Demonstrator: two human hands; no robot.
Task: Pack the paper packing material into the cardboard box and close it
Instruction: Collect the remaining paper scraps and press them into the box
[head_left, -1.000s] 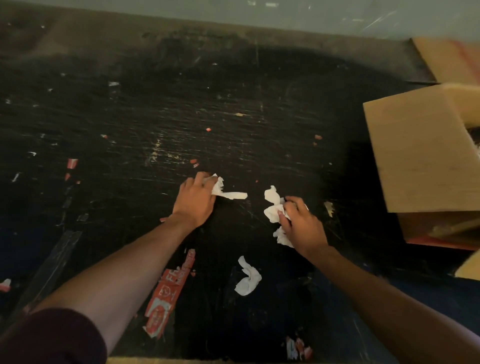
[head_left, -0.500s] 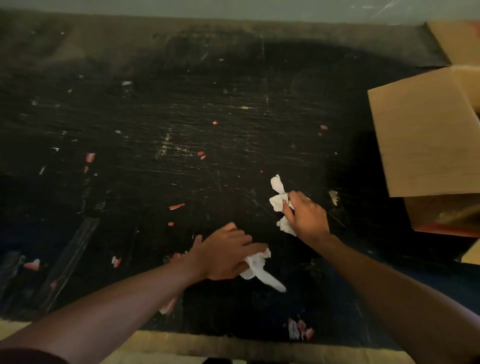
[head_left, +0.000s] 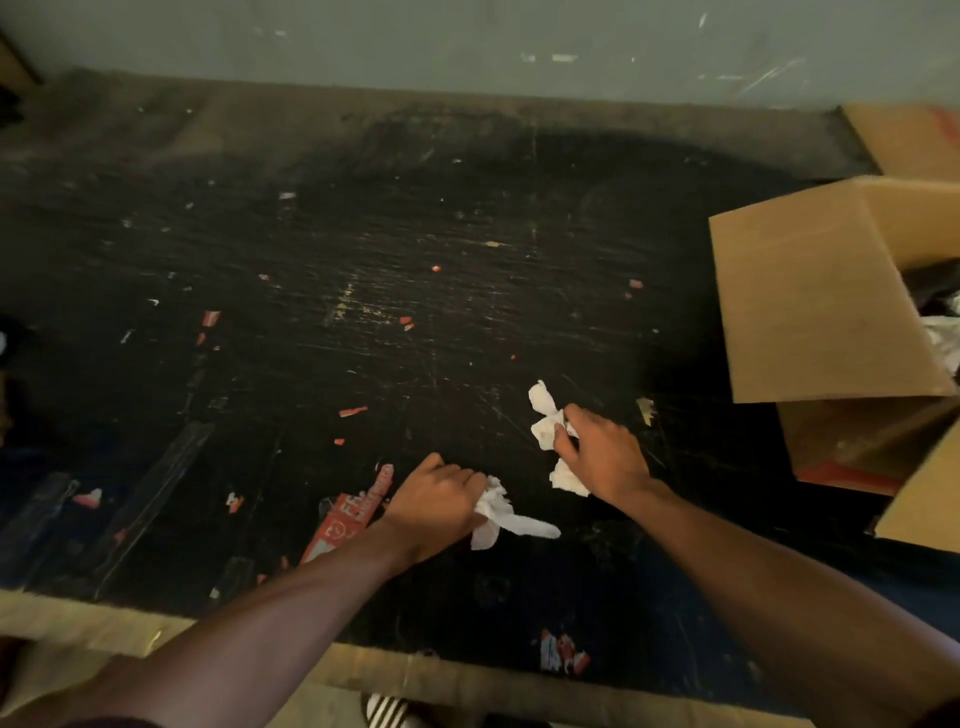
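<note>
Both hands are barely shifting: left hand is clutching white paper, right hand gripping more paper; open cardboard box is waiting right, black counter lying open beyond.

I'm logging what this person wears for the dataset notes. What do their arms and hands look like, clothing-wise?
Both forearms are bare, and the left hand and right hand show no gloves, rings, watch or wristband. A dark maroon sleeve edge shows at the bottom left corner on the left arm.
</note>
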